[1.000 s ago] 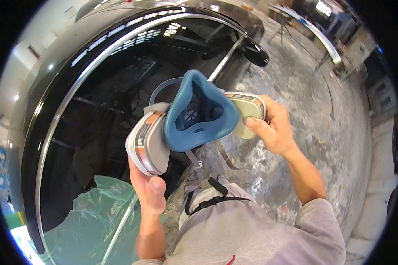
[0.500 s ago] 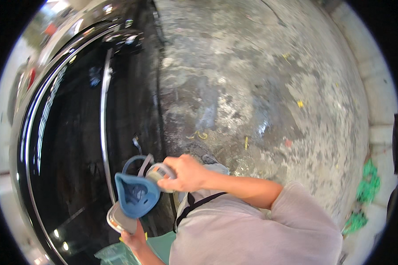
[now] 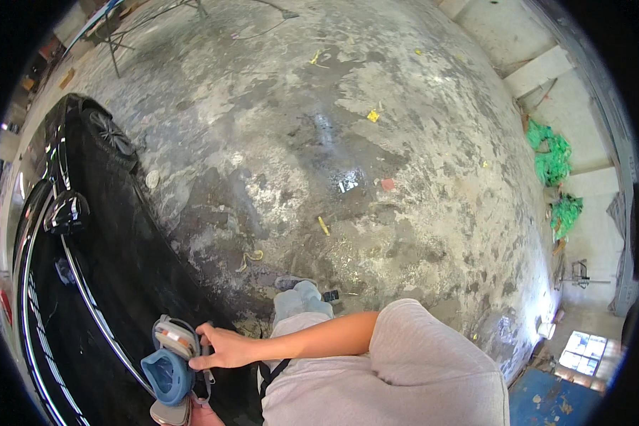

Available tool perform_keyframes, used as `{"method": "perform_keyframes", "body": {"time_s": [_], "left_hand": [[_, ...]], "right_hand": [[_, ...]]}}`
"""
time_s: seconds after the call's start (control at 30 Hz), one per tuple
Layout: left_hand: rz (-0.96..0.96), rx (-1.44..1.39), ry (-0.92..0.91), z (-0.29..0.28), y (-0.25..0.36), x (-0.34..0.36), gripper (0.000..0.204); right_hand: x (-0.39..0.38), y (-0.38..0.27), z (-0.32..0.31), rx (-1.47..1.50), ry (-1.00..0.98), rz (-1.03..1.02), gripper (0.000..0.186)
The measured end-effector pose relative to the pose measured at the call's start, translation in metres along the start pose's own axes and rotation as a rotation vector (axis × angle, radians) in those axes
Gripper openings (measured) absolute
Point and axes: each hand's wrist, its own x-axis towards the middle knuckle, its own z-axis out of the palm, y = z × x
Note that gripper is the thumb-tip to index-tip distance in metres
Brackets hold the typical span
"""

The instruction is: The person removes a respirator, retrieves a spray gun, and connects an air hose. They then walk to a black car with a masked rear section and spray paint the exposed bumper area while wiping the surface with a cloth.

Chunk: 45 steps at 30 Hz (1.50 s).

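A half-face respirator with a blue rubber facepiece (image 3: 165, 378) is between my two hands, at the lower left beside the black car door. Its hollow inner side faces up. My right hand (image 3: 224, 346) is closed at the right side of the upper pale filter (image 3: 175, 341), with fingers and thumb around its edge and the grey strap. My left hand (image 3: 204, 414) holds the lower filter (image 3: 170, 412) from below. The bottom rim of the picture cuts off part of that hand.
The black car (image 3: 113, 263) stands close on my left, with its side mirror (image 3: 67, 211) and wheel (image 3: 108, 135) farther ahead. Yellow scraps (image 3: 373, 116) and a red piece (image 3: 388, 184) lie on the stained concrete floor. Green plastic (image 3: 549, 156) is bunched along the right wall.
My view has turned to the right, so the car sits farther left and more floor and wall show. The respirator has tilted, and its two filters appear closer together. Both hands still hold it.
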Motion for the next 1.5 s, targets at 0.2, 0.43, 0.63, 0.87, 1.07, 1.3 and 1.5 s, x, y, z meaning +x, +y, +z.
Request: {"method": "perform_keyframes", "body": {"time_s": [0.2, 0.43, 0.63, 0.87, 1.07, 1.3, 1.5], "left_hand": [[-0.016, -0.17, -0.021, 0.027, 0.001, -0.012, 0.063], [-0.088, -0.301, -0.03, -0.015, 0.005, -0.022, 0.062], [-0.052, -0.286, 0.024, -0.051, 0.018, -0.042, 0.062], [-0.185, -0.195, 0.11, -0.085, 0.0, -0.064, 0.068], [-0.345, -0.032, -0.014, -0.117, -0.037, -0.085, 0.047], [-0.128, 0.014, -0.114, -0.144, -0.033, -0.096, 0.035], [0.101, -0.169, -0.417, -0.149, 0.016, -0.112, 0.062]], "right_hand": [[0.001, 0.005, 0.009, 0.092, -0.153, -0.124, 0.076], [-0.025, -0.018, 0.007, 0.17, -0.22, -0.033, 0.063], [-0.061, -0.065, 0.028, 0.184, -0.375, 0.229, 0.064], [-0.082, -0.079, 0.062, -0.023, -0.384, 0.074, 0.024], [-0.07, -0.082, 0.07, -0.081, -0.436, 0.058, 0.016], [-0.071, -0.081, 0.054, -0.052, -0.457, 0.209, 0.017], [-0.071, -0.108, 0.038, 0.17, -0.7, 0.08, 0.022]]}}
